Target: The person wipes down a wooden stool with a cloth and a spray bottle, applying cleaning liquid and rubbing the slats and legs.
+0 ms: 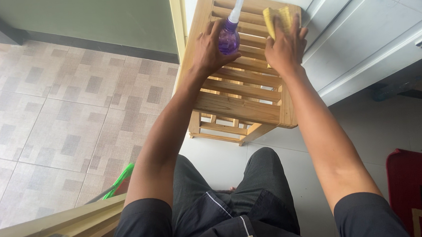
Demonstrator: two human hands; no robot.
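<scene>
Hands, two of them, are what we count first, both ours and both stretched out over one wooden slatted stool [241, 90]. We count one spray bottle [229, 34], one yellow cloth [277, 21], one red patterned mat [418, 189] at the near right, and one green-handled tool [119, 181] at the near left.

Our left hand [210, 50] has its fingers curled around the bottle's rounded belly, closed on it from the left side. The bottle stands nearly upright on the far part of the stool top, its body clear purple plastic, bulbous and glossy, tapering into a long pale neck and nozzle that leans slightly to the right. Our right hand [284, 45] lies flat with fingers spread and pressed down on the cloth, holding it against the far right corner of the stool; it does not grip so much as pin it. The cloth is soft, ribbed and folded, and only its far part shows past the fingers.

The stool is light raw-looking timber, built of parallel slats with gaps between, with a lower slatted shelf visible beneath. It stands on smooth pale floor, just beside a white panelled door [371, 30] on the right. To the left lies mottled beige tiling [49, 109] with darker squares.
</scene>
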